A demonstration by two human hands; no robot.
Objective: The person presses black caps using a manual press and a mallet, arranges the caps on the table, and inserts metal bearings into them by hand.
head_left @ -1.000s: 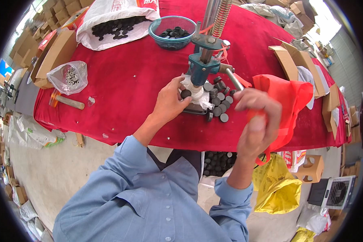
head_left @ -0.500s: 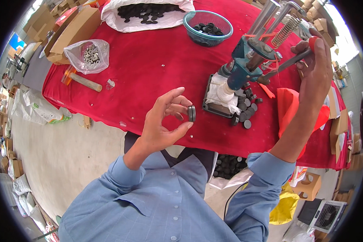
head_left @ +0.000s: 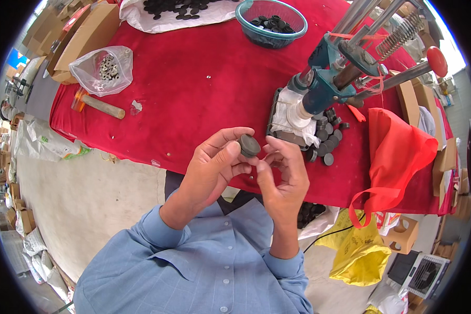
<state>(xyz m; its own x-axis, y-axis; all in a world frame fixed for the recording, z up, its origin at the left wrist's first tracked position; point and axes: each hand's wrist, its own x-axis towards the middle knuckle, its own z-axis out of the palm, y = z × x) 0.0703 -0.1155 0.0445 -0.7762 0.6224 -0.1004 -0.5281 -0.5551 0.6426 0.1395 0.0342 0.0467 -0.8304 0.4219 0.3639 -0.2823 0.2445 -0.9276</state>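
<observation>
Near the middle of the frame, we saw the left hand (head_left: 206, 170) pinching a black cap (head_left: 249, 146) between its thumb and fingers, the cap tilted, above the near part of the red cloth (head_left: 183, 104). The right hand (head_left: 285, 180) was close beside it, just right of centre, its fingers curled and its thumb raised; we could not tell whether it touched the cap or pinched anything

Toward the upper right we saw a green press (head_left: 325, 93) with a steel lever (head_left: 403, 76) ending in a red knob (head_left: 437, 62), well apart from both hands. A loose pile of caps (head_left: 328, 137) lay just right of its white wrapping (head_left: 284, 112). At the top of the frame a teal bowl (head_left: 252, 35) held dark caps (head_left: 271, 24); at the upper left we saw a white sack (head_left: 162, 26), a clear bag (head_left: 86, 74) and a hammer (head_left: 104, 107), and at the right a red bag (head_left: 395, 152)
</observation>
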